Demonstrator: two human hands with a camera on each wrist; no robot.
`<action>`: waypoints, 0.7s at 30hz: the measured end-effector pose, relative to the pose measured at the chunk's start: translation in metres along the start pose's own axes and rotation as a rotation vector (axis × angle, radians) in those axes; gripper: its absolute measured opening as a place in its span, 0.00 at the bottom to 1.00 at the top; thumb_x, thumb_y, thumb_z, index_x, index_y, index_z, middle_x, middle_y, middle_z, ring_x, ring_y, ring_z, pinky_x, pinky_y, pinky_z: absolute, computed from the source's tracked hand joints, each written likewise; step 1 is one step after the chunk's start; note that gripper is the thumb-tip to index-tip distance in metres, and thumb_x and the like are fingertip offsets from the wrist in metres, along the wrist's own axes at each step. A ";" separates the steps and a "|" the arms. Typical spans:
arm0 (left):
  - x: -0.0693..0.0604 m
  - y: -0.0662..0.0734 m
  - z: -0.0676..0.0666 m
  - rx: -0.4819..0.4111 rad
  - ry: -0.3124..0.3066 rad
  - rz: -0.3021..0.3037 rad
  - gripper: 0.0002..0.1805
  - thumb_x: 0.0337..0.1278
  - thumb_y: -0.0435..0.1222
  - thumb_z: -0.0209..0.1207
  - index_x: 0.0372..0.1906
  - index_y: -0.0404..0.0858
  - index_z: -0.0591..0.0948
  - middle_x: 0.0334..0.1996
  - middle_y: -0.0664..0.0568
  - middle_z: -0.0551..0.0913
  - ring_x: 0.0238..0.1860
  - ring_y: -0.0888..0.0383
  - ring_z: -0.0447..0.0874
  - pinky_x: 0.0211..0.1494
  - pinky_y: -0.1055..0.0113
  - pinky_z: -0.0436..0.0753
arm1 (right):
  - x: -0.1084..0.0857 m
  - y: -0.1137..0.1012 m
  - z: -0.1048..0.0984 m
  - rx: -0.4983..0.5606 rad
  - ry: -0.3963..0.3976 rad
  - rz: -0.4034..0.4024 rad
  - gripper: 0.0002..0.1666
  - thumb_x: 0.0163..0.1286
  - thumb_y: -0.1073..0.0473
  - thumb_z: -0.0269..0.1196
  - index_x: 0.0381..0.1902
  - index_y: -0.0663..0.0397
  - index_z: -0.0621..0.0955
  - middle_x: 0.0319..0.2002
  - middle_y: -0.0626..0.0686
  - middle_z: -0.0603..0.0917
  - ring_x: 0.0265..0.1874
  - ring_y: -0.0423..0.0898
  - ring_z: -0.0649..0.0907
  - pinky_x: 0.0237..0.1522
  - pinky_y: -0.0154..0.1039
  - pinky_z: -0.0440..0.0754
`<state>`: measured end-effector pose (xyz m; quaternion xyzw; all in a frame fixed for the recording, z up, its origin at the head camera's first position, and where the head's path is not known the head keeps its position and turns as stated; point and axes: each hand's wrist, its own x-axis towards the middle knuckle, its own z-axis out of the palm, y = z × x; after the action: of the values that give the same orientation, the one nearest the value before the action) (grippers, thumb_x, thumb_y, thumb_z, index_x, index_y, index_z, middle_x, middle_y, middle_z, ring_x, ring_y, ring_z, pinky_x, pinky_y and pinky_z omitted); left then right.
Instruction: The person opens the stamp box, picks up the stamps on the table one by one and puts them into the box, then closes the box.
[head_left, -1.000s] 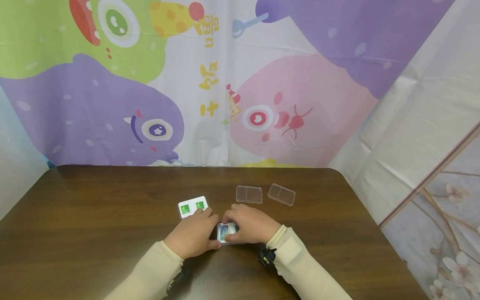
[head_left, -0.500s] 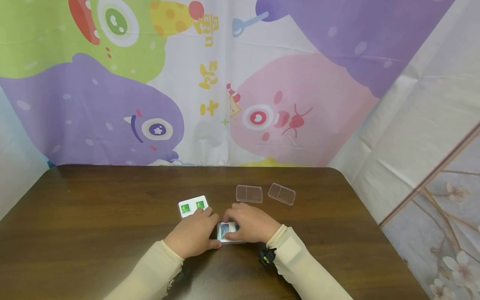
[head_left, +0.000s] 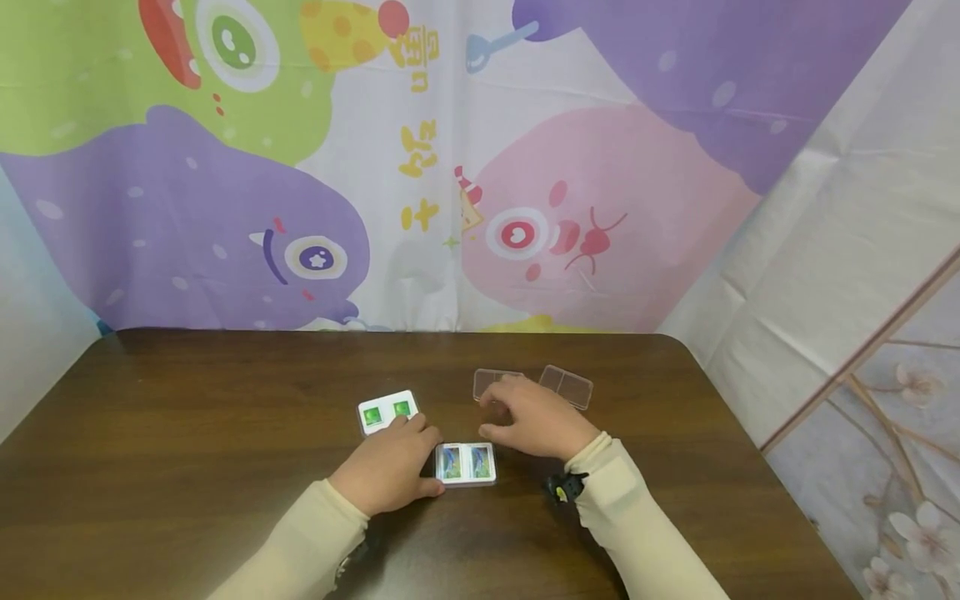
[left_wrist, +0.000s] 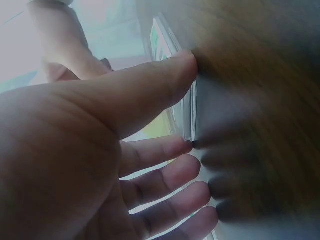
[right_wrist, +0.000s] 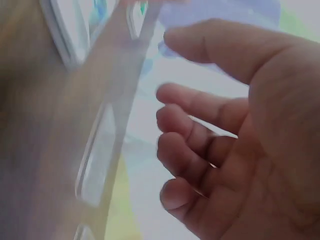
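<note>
In the head view, a flat case with two blue-and-green pictures side by side lies on the table. My left hand is at its left end, holding it between thumb and index finger; the left wrist view has the thumb against the case's layered edge. The other left fingers reach over the near part of a second white case with two green pictures. My right hand hovers just beyond the first case, fingers loosely bent and holding nothing. It partly hides a clear two-compartment case.
Another clear two-compartment case lies at a slant behind my right hand. The brown wooden table meets a cartoon-printed curtain at its back edge. A pale cloth hangs at the right.
My right hand has let go of the case with the blue-and-green pictures and moved right and away from me, uncovering both pictures. My left hand stays in place.
</note>
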<state>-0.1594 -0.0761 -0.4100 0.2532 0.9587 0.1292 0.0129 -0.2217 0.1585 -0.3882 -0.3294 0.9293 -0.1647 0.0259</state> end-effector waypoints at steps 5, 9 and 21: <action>-0.001 0.000 -0.001 -0.013 -0.003 -0.007 0.32 0.49 0.49 0.78 0.54 0.34 0.83 0.44 0.46 0.80 0.46 0.47 0.79 0.49 0.50 0.82 | -0.001 0.019 -0.004 -0.050 0.108 0.106 0.28 0.65 0.51 0.73 0.59 0.58 0.81 0.52 0.57 0.82 0.49 0.53 0.82 0.55 0.51 0.80; -0.002 0.000 -0.002 -0.019 -0.003 -0.007 0.33 0.49 0.49 0.78 0.55 0.34 0.82 0.45 0.45 0.80 0.46 0.47 0.79 0.50 0.50 0.82 | 0.000 0.029 0.003 -0.089 0.070 0.179 0.35 0.65 0.50 0.73 0.65 0.60 0.77 0.58 0.58 0.81 0.56 0.56 0.81 0.61 0.54 0.77; 0.000 0.000 -0.001 -0.014 -0.004 -0.003 0.32 0.49 0.49 0.78 0.54 0.34 0.82 0.46 0.46 0.80 0.47 0.47 0.79 0.50 0.51 0.82 | -0.003 0.034 0.010 -0.092 -0.056 0.221 0.25 0.69 0.48 0.70 0.58 0.56 0.83 0.56 0.57 0.80 0.58 0.58 0.79 0.62 0.57 0.76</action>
<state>-0.1589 -0.0762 -0.4091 0.2520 0.9580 0.1356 0.0170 -0.2381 0.1827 -0.4088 -0.2301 0.9655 -0.1088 0.0549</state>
